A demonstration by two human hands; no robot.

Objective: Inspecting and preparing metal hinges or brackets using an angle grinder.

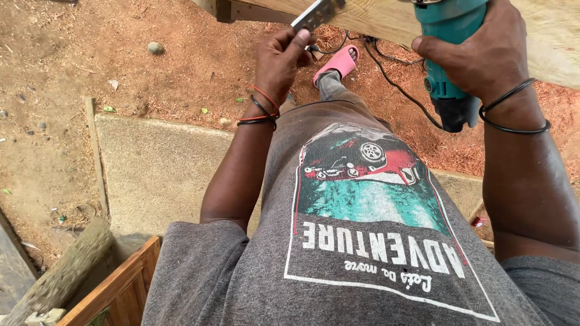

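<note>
Red dirt ground (181,54), concrete slab (157,175), wooden plank (374,18)

left hand (279,60): raised far, fingers (294,42) pinched shut, bands at wrist | right hand (483,54): raised far right, fingers wrapped in a closed grip, black bands at wrist | both forearms extended forward

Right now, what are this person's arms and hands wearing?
Both arms are bare below short grey T-shirt sleeves, and neither hand is gloved. The left hand has thin bands at the wrist: an orange-red one and black ones. The right hand has thin black cord bands looped loosely round the wrist.
</note>
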